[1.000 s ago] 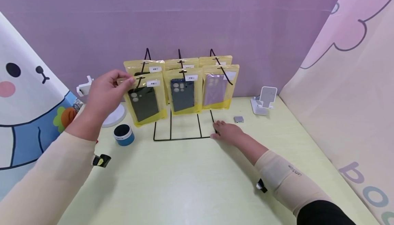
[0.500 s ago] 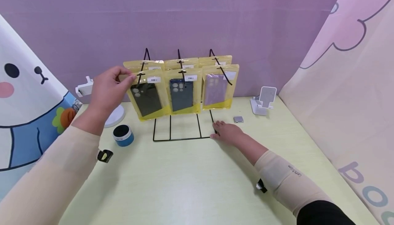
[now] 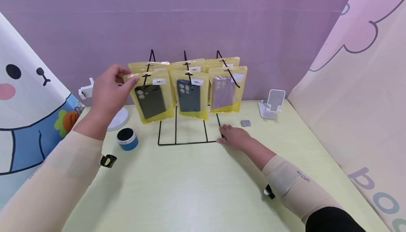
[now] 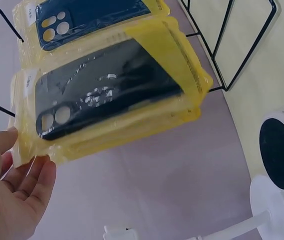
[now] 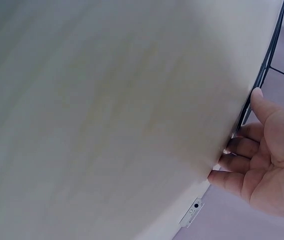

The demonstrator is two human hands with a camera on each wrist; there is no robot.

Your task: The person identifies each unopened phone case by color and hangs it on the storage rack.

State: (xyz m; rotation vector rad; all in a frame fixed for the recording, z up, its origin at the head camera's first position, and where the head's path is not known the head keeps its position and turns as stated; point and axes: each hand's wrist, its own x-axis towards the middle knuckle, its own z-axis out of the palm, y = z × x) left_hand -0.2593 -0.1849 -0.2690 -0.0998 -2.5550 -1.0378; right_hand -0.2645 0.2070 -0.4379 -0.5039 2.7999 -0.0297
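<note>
Yellow packets (image 3: 152, 94): black, navy, lilac cases; black wire rack (image 3: 187, 133); pale green table (image 3: 196, 182).

A wire rack (image 3: 187, 133) stands mid-bench (image 3: 196, 182), packets (image 3: 189, 96) hanging on it. Left of it sits a small speaker (image 3: 127, 139); right, a phone stand (image 3: 271, 104).

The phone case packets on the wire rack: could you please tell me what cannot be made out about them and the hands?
- Back row packets: head view, front row covers their cases.
- White labels: print too small.
- Left hand: its hold on the black-case packet is unclear.
- Right hand: fingertips on the rack base hidden.
</note>
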